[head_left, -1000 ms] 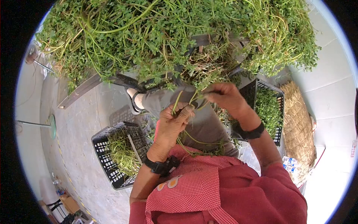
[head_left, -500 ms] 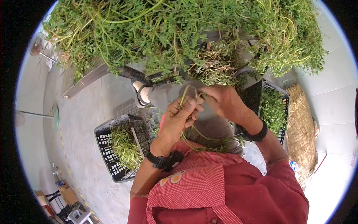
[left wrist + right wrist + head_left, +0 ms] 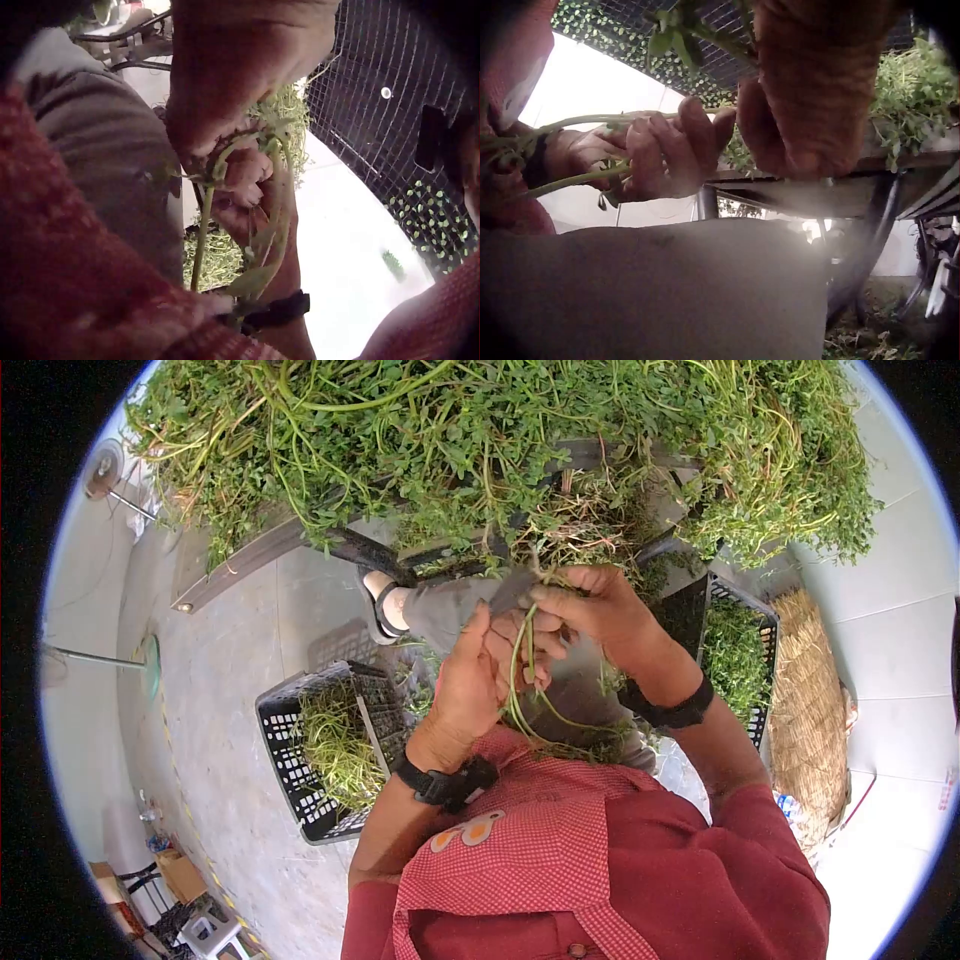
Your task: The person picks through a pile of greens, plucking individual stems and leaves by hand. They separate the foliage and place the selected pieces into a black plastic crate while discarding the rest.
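Over the lap, my right hand (image 3: 612,618) pinches a few long green leafy stems (image 3: 516,672) between thumb and fingers near their upper end. The stems bend down past the left fingers toward the apron. My left hand (image 3: 472,678) is beside them, thumb raised and fingers loosely bent. In the right wrist view, stems (image 3: 577,180) run across the left hand (image 3: 660,154), near its fingertips. A broad heap of leafy greens (image 3: 430,470) lies in front of both hands. The right hand's own fingers are partly hidden in the left wrist view.
A dark-framed table (image 3: 250,567) bears the heap. On the floor at left stands a black crate (image 3: 290,770) with pale stems; at right another crate (image 3: 772,628) contains greens. Beyond it is a straw roll (image 3: 800,690). A stool (image 3: 208,934) is at lower left.
The left hand held the stems earlier; its fingers have since loosened and its thumb has lifted away. The right hand now pinches the upper end of the stems.
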{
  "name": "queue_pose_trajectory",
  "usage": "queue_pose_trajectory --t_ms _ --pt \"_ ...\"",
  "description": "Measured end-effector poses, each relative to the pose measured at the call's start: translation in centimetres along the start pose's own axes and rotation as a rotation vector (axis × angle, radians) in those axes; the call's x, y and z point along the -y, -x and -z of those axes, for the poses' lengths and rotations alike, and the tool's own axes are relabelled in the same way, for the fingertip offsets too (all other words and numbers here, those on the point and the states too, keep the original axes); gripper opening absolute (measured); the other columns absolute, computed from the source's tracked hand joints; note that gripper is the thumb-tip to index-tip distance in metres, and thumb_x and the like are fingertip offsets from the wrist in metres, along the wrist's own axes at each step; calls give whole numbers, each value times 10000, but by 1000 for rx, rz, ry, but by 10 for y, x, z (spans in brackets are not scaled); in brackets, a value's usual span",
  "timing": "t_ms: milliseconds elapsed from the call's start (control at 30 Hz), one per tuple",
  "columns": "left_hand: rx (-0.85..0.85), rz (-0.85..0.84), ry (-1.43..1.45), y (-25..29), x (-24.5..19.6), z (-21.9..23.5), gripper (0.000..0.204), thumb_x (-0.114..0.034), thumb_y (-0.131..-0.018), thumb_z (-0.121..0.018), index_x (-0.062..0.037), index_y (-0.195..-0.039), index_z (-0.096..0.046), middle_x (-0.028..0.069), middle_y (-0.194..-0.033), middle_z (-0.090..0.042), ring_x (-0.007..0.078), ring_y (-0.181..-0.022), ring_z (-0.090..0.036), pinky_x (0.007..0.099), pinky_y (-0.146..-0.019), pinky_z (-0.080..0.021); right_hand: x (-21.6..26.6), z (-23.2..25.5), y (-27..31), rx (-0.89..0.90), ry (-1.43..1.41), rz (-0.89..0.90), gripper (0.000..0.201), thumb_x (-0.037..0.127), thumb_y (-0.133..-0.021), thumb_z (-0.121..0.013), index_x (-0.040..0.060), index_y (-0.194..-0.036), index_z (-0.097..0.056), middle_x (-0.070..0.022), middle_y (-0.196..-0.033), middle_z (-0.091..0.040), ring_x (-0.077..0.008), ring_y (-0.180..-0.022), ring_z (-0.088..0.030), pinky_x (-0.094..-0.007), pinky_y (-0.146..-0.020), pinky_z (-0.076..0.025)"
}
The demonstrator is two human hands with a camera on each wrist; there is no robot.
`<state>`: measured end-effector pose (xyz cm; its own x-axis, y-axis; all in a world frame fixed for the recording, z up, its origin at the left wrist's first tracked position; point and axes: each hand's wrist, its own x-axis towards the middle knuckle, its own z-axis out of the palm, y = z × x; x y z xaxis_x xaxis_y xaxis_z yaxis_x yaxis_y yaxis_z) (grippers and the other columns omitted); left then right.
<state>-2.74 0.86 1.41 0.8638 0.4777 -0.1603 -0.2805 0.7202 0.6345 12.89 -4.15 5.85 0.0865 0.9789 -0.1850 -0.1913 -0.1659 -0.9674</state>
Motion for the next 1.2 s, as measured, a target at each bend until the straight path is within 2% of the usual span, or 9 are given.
queue_pose_trajectory --t_ms 67,167,267,300,367,567,833,900,1200 --pt "42 44 16 0 2 11 472 -396 -963 -350 6 -1114 -544 90 -898 -617 140 -697 -565 236 -610 -458 2 11 2 -41 -59 -32 218 243 -871 -602 29 -848 -637 36 -568 -521 -33 -436 -414 -195 -402 -335" --pt "85 9 -21 -2 7 15 304 -215 -944 -453 21 -1105 -558 105 -923 -626 144 -775 -587 255 -676 -481 -3 25 4 -4 -56 -26 255 274 -865 -615 24 -892 -654 39 -578 -526 -22 -436 -399 -180 -392 -308" --pt "105 11 82 0 4 11 244 -139 -919 -510 19 -1096 -566 96 -923 -634 141 -810 -596 262 -719 -483 1 21 5 -59 41 14 258 282 -844 -642 28 -881 -667 40 -578 -538 -15 -427 -401 -181 -375 -299" --pt "105 10 79 0 2 5 244 -139 -919 -510 19 -1096 -566 96 -923 -634 141 -810 -596 262 -719 -483 2 20 5 -116 142 38 255 299 -825 -661 45 -843 -671 49 -570 -531 -10 -421 -400 -187 -361 -293" --pt "-191 -107 -129 -1 2 -9 246 -174 -921 -524 6 -1079 -582 73 -900 -639 128 -772 -593 254 -713 -479 -3 23 3 -143 186 48 222 267 -836 -654 47 -841 -682 45 -558 -530 -10 -417 -406 -184 -367 -296" --pt "-78 -170 -394 1 6 3 236 -184 -926 -526 4 -1043 -606 33 -823 -616 102 -711 -573 231 -669 -466 2 19 5 -179 297 94 161 209 -844 -649 58 -819 -697 44 -517 -520 -9 -391 -399 -189 -359 -293" --pt "-121 -64 -407 3 7 -3 269 -208 -935 -509 17 -1052 -596 14 -735 -562 97 -587 -540 215 -565 -461 -3 24 5 -195 372 185 185 201 -839 -655 47 -735 -665 47 -520 -523 -9 -414 -413 -195 -373 -296" --pt "-124 -57 -397 3 8 -4 269 -217 -936 -507 10 -1048 -597 11 -728 -557 92 -579 -534 215 -544 -461 -2 24 5 -168 416 247 196 210 -824 -663 23 -766 -665 2 -612 -633 -22 -560 -498 -221 -496 -419" --pt "-202 -58 -572 4 9 -4 221 -209 -928 -513 -30 -1024 -603 -2 -696 -545 64 -529 -469 212 -447 -419 -3 20 10 -133 523 249 200 218 -817 -650 20 -791 -639 -60 -653 -654 -64 -602 -584 -249 -551 -460"
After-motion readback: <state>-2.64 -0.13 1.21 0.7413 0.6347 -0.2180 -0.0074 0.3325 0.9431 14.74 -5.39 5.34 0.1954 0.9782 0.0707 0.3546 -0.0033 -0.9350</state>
